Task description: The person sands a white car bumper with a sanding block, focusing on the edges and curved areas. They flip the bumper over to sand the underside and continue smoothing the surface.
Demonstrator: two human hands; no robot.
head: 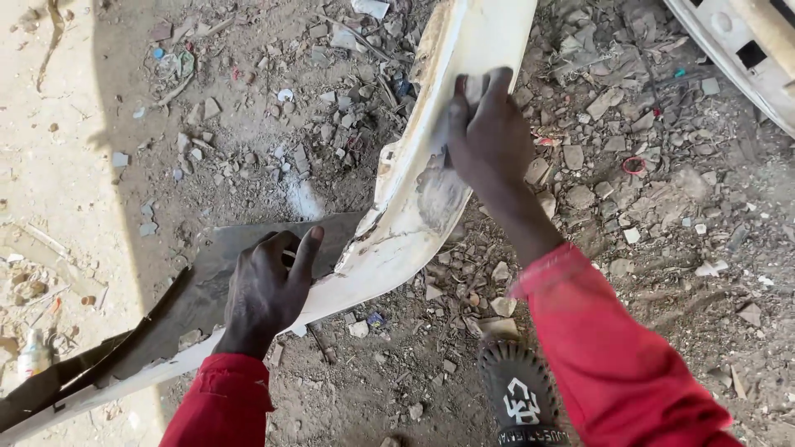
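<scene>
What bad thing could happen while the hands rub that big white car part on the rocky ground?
The left hand grips the white bumper at its thin edge, which might cut skin. The right hand presses on a scuffed patch; dust may fly up. Loose rubble lies underfoot, so the shoe could slip.

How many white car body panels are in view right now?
2. The white bumper panel runs across the middle, left hand gripping its lower edge, right hand pressed on its surface. Another white panel sits top right, cut off by the frame.
</scene>
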